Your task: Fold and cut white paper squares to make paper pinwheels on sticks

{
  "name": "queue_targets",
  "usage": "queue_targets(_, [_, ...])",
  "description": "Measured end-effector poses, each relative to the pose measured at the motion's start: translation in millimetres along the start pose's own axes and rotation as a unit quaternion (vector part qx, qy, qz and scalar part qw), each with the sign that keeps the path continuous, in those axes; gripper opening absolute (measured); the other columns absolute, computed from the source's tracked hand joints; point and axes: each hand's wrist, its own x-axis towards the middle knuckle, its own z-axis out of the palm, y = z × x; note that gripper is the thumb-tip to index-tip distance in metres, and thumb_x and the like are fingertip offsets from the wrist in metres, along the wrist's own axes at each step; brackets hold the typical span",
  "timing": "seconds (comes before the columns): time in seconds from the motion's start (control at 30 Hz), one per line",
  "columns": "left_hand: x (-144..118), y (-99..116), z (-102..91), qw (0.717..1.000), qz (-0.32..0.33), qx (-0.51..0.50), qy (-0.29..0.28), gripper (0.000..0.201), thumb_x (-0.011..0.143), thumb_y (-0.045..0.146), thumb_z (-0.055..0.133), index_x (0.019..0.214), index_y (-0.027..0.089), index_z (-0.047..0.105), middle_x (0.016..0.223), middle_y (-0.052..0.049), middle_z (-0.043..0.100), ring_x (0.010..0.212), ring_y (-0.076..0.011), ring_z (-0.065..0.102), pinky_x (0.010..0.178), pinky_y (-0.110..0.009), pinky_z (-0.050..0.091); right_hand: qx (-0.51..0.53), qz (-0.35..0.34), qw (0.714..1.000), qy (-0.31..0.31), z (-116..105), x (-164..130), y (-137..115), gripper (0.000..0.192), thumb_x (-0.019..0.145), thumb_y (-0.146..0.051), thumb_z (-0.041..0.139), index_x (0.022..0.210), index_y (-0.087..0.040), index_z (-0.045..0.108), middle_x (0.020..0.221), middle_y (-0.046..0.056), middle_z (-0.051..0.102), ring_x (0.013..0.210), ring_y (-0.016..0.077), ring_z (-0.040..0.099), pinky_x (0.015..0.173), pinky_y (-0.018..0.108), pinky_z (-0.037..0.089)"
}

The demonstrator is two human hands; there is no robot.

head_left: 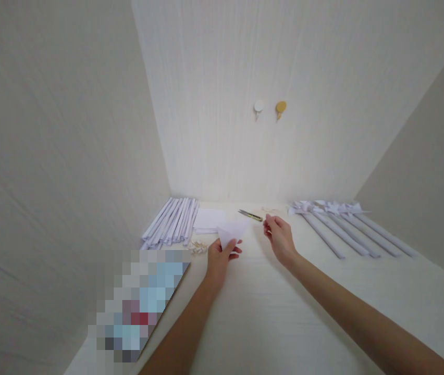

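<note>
Folded paper: a small white folded paper piece (232, 233), roughly triangular, held up just above the table (269, 312); it stands at the top of the left hand (221, 258), rising past the fingertips toward the wall

Left grip: thumb and fingers pressed together on the lower edge of the folded paper; the paper is pinched, not lying flat

Right hand: the right hand (279, 237) hovers to the right of the folded paper, near it but apart; its fingers are curled, tips close together; something thin may be between them, but it is too small to tell, so I cannot say whether this grip holds anything

Scissors: a small pair of scissors (250, 215) lies on the table just beyond the right hand, between both hands and the wall

Paper sheets: a low stack of white squares (209, 220) lies just behind the left hand

Rolled tubes: a bundle of white paper tubes (173, 223) lies at the left, against the corner

Small sticks: a little heap of pale sticks (198, 247) lies beside the left hand, in front of the tubes

Pinwheels: finished white paper pinwheels (335, 221) on tube handles lie in a row at the right, well apart from the hands

Wall: two round hooks (270, 108), one white and one yellow, are fixed on it
</note>
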Motion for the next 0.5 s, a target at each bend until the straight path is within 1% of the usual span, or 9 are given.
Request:
queue_targets(0.07, [-1.2,1.4,-0.2,0.999,0.036,0.041,0.001,0.025,0.060,0.033,0.068,0.073,0.012,0.063,0.077,-0.008,0.068,0.050,-0.0085,0.055,0.046,-0.020,0.042,0.114,0.092,0.988,-0.056,-3.5,-35.0,-5.4,0.034,0.065,-0.052,0.061,0.072,-0.019,0.053,0.060,-0.002,0.055,0.049,0.0089,0.044,0.049,0.024,0.035])
queue_targets(0.1, [-2.1,2.1,-0.2,0.996,0.050,0.067,-0.003,0.024,0.062,0.033,0.067,0.073,0.012,0.063,0.077,-0.008,0.068,0.049,-0.0090,0.055,0.046,-0.020,0.043,0.150,0.121,0.977,-0.089,-4.1,-49.7,-7.3,0.036,0.063,-0.052,0.063,0.077,-0.020,0.054,0.060,-0.003,0.056,0.048,0.0086,0.044,0.049,0.023,0.034])
queue_targets(0.13, [-3.1,2.7,-0.1,0.994,0.063,0.094,-0.012,0.023,0.063,0.033,0.065,0.073,0.012,0.063,0.077,-0.008,0.068,0.049,-0.0096,0.056,0.046,-0.021,0.043,0.175,0.138,0.967,-0.127,-4.0,-61.7,-8.3,0.039,0.063,-0.052,0.063,0.084,-0.020,0.054,0.057,-0.003,0.057,0.048,0.0086,0.044,0.048,0.023,0.032])
queue_targets(0.17, [-4.2,3.1,0.0,0.990,0.074,0.117,-0.021,0.022,0.064,0.033,0.064,0.074,0.013,0.063,0.076,-0.008,0.068,0.049,-0.0098,0.056,0.046,-0.021,0.044,0.195,0.147,0.958,-0.151,-3.6,-70.7,-8.3,0.043,0.063,-0.053,0.063,0.089,-0.020,0.053,0.055,-0.003,0.058,0.046,0.0087,0.043,0.047,0.022,0.030])
queue_targets(0.23, [-6.5,2.5,-0.4,0.980,0.097,0.170,-0.049,0.021,0.066,0.032,0.062,0.074,0.013,0.063,0.075,-0.007,0.068,0.048,-0.0100,0.056,0.046,-0.021,0.044,0.238,0.154,0.945,-0.160,-2.1,-79.6,-5.7,0.048,0.062,-0.055,0.064,0.094,-0.021,0.052,0.052,-0.004,0.058,0.043,0.0080,0.040,0.045,0.021,0.027])
queue_targets(0.3, [-8.7,0.4,-1.7,0.964,0.116,0.227,-0.077,0.019,0.068,0.031,0.059,0.073,0.013,0.064,0.068,-0.005,0.067,0.048,-0.0101,0.055,0.047,-0.021,0.043,0.275,0.152,0.937,-0.152,-1.4,-79.8,-0.9,0.047,0.060,-0.056,0.065,0.088,-0.021,0.052,0.049,-0.004,0.057,0.041,0.0070,0.037,0.043,0.021,0.024])
queue_targets(0.37, [-10.7,-2.4,-3.4,0.945,0.132,0.283,-0.101,0.019,0.070,0.031,0.057,0.072,0.013,0.064,0.058,-0.002,0.063,0.049,-0.0102,0.054,0.048,-0.020,0.042,0.302,0.152,0.929,-0.150,-2.4,-76.0,3.9,0.043,0.058,-0.058,0.065,0.073,-0.020,0.051,0.048,-0.004,0.057,0.039,0.0062,0.036,0.042,0.021,0.022])
queue_targets(0.43, [-12.4,-4.6,-4.7,0.925,0.146,0.331,-0.118,0.020,0.071,0.032,0.056,0.072,0.014,0.064,0.053,0.001,0.059,0.048,-0.0098,0.053,0.048,-0.020,0.041,0.320,0.162,0.922,-0.147,-4.9,-72.5,7.5,0.045,0.056,-0.061,0.065,0.061,-0.019,0.047,0.048,-0.003,0.057,0.039,0.0058,0.036,0.041,0.021,0.022])
queue_targets(0.5, [-13.9,-5.4,-4.9,0.907,0.157,0.368,-0.133,0.020,0.072,0.032,0.055,0.071,0.014,0.063,0.052,0.001,0.057,0.048,-0.0095,0.051,0.048,-0.020,0.039,0.330,0.169,0.919,-0.134,-7.9,-71.2,9.6,0.045,0.055,-0.061,0.066,0.058,-0.019,0.048,0.049,-0.002,0.057,0.040,0.0062,0.038,0.041,0.022,0.023])
